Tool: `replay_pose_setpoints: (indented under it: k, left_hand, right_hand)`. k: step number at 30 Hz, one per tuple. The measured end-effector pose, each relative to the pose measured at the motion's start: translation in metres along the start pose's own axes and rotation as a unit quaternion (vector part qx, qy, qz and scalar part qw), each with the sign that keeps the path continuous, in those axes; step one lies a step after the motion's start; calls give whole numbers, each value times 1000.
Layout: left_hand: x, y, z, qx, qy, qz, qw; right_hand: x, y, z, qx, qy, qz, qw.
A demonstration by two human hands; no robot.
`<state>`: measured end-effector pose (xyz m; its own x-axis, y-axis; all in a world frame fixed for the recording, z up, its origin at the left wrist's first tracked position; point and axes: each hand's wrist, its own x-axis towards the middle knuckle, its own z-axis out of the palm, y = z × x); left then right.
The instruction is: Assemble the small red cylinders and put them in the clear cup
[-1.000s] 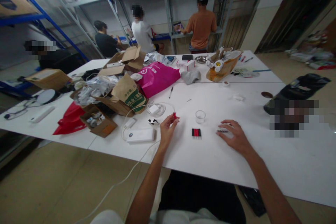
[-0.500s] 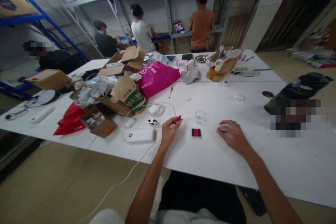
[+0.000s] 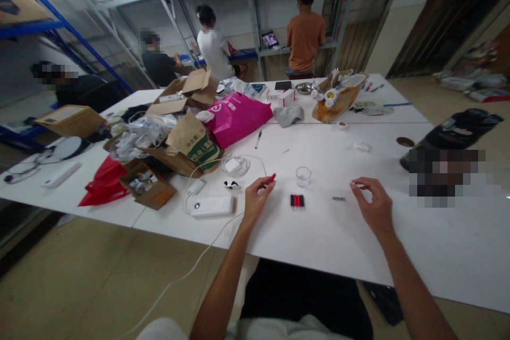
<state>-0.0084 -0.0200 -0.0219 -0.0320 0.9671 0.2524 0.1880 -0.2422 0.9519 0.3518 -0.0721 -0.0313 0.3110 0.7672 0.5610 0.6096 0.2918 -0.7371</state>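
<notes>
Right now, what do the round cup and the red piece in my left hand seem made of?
The round cup: clear, smooth-looking plastic or glass, since the white table shows through it; can't tell which. The red piece in your left hand: perhaps plastic, going by its bright colour, though too small to judge finish.

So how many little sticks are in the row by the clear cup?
4, side by side in front of the clear cup: a black stick at each end, two red sticks between.

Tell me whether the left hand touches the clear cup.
Apart: the head view shows white tabletop between the left hand and the clear cup.
</notes>
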Motion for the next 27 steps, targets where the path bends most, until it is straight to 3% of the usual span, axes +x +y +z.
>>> replay_pose_setpoints:
  k: [4,8,13,19,23,27]
  left_hand:
    - [-1,2,0,9,-6,13,1000]
    - [-2,5,0,46,-25,69,996]
    - [-15,12,3,81,-71,141,984]
    - [-60,26,8,82,-115,151,978]
    - [-82,31,9,92,-166,179,965]
    - [-80,30,11,113,-175,198,958]
  right_hand:
    - [-2,4,1,17,3,23,1000]
    - [-5,1,3,33,-6,46,998]
    - [-25,-32,12,94,-29,90,991]
    - [-71,-74,23,193,-136,140,962]
    - [-90,-86,28,213,-175,178,945]
    - [-92,-87,31,204,-190,184,943]
